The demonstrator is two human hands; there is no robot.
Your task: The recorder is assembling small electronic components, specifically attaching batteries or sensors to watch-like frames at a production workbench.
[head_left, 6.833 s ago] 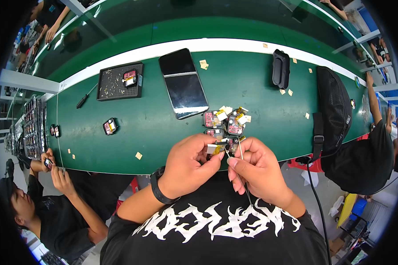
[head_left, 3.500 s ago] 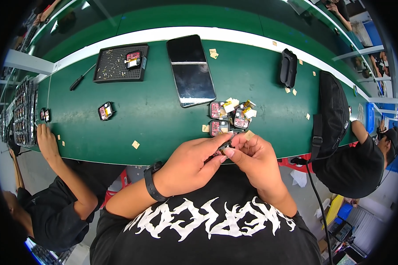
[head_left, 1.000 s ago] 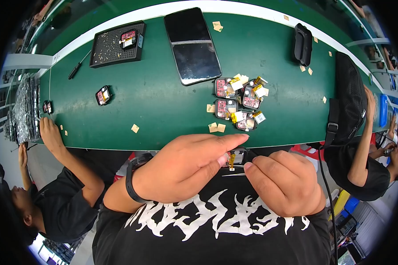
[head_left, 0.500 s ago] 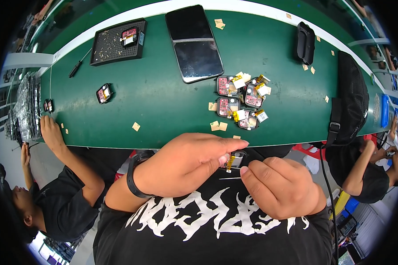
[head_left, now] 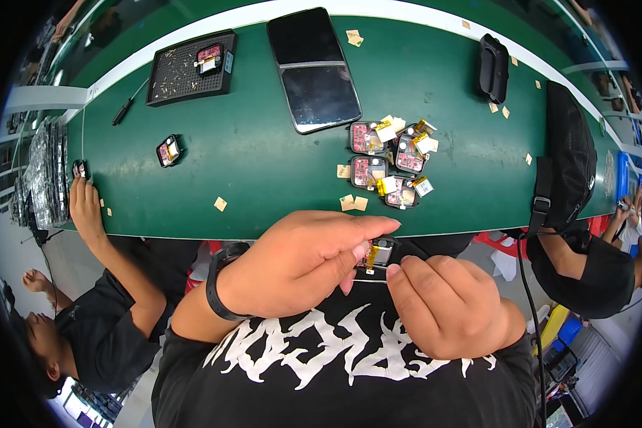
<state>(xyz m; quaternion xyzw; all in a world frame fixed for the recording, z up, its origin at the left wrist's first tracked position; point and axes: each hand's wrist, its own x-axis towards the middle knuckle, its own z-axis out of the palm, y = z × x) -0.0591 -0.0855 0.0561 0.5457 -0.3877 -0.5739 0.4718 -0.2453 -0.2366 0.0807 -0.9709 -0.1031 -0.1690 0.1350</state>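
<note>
My left hand [head_left: 292,260] grips a small black electronic device case [head_left: 383,255] just off the table's front edge, with thumb and fingers around its left side. Inside the case show a silvery part and a strip of yellow tape; the rest is hidden by the fingers. Close to its right side, my right hand [head_left: 449,303] is closed in a pinch on a thin metal tool [head_left: 368,280], whose slim end points left below the case. On the table beyond lie several open device cases [head_left: 369,172] with red circuit boards and silver batteries with yellow tape [head_left: 422,187].
A folding phone [head_left: 321,78] lies behind the cases. Far left are a black screw tray [head_left: 182,85] holding another device, a screwdriver [head_left: 123,110] and a lone device [head_left: 169,151]. A black bag [head_left: 569,157] lies right. A co-worker's hand [head_left: 85,207] touches a device at left.
The case in my left hand has moved up slightly and shows more. My right hand has shifted a little, and the tool's end has risen closer to the case. The co-worker's hand at left moved.
</note>
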